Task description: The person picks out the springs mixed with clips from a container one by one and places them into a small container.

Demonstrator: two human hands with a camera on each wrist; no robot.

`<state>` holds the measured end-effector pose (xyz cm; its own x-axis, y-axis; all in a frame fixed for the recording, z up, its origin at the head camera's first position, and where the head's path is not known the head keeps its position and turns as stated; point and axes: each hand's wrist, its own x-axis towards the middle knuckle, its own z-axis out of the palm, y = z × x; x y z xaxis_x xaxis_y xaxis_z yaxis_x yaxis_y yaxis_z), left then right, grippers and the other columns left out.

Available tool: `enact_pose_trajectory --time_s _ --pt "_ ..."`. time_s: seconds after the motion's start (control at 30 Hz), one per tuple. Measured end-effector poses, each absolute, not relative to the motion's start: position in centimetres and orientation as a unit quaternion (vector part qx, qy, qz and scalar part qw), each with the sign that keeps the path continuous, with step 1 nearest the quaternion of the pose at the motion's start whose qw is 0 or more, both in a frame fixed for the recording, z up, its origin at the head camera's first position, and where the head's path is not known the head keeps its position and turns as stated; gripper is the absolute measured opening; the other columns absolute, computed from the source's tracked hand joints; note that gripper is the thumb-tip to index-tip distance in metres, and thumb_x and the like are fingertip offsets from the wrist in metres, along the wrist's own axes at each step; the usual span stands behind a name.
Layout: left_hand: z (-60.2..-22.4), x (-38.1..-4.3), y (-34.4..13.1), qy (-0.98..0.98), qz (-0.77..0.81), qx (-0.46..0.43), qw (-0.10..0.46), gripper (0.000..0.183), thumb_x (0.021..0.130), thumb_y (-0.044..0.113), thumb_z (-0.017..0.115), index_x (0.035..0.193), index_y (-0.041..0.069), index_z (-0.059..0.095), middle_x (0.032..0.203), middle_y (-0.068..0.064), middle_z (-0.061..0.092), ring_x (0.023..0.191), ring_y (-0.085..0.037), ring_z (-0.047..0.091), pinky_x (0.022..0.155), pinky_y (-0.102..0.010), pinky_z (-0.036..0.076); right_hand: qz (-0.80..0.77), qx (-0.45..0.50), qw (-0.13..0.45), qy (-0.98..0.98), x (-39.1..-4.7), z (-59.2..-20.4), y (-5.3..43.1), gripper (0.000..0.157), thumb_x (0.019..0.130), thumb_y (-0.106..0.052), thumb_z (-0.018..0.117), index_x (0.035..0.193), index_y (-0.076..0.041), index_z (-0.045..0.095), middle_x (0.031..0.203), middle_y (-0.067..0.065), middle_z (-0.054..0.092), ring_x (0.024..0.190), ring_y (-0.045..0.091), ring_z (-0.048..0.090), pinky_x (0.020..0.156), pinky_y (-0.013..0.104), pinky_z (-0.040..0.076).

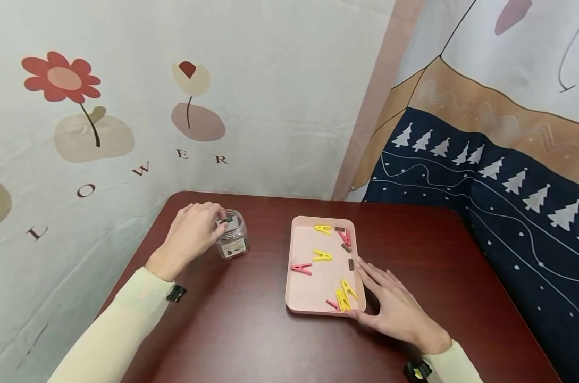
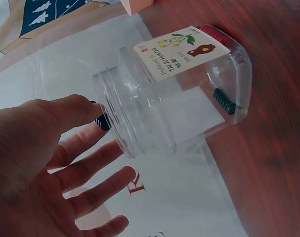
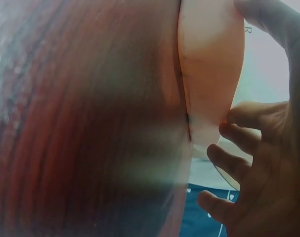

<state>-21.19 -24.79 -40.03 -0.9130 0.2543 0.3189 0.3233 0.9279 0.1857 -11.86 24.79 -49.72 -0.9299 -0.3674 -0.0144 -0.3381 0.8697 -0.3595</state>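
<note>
Over the mouth of a clear jar (image 1: 243, 234), my left hand (image 1: 191, 234) pinches a small dark green coil spring (image 2: 103, 122) between thumb and index finger. Its other fingers spread beside the jar's rim. Inside the jar, the left wrist view shows another dark green spring (image 2: 224, 101) and a red one (image 2: 216, 35) near the bottom. A pale label is on the jar's side. My right hand (image 1: 399, 308) touches the right edge of a pink tray (image 1: 308, 292), thumb at the near corner, fingers extended along the rim.
In the tray lie several yellow clothespins (image 1: 322, 256), some pink ones (image 1: 301, 268) and brown springs (image 1: 351, 264) along its right side. The dark red table (image 1: 251, 330) meets a printed cloth backdrop (image 1: 279, 133) at its far edge.
</note>
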Motion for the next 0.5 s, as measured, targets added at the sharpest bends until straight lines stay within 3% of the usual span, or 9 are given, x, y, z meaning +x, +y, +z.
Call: enact_pose_trajectory --time_s 0.23,0.5 --pt "-40.36 -20.79 -24.77 -0.972 -0.117 -0.144 0.144 0.017 0.103 0.018 0.081 0.117 0.007 0.078 0.107 -0.012 0.081 0.110 -0.038 0.077 0.117 -0.074 0.053 -0.178 -0.183 0.038 0.966 -11.61 -49.90 24.92 0.114 0.093 -0.083 0.078 0.182 -0.023 0.041 0.191 0.001 0.039 0.173 0.037 0.045 0.140 0.076 0.033" --pt "-40.37 -20.53 -24.61 -0.972 -0.105 -0.143 0.152 0.017 0.103 0.017 0.081 0.116 0.007 0.077 0.108 -0.012 0.081 0.107 -0.038 0.076 0.111 -0.073 0.055 -0.181 -0.187 0.041 0.965 -11.75 -49.76 24.96 0.115 0.092 -0.084 0.079 0.182 -0.023 0.041 0.193 -0.001 0.036 0.174 0.035 0.044 0.141 0.075 0.032"
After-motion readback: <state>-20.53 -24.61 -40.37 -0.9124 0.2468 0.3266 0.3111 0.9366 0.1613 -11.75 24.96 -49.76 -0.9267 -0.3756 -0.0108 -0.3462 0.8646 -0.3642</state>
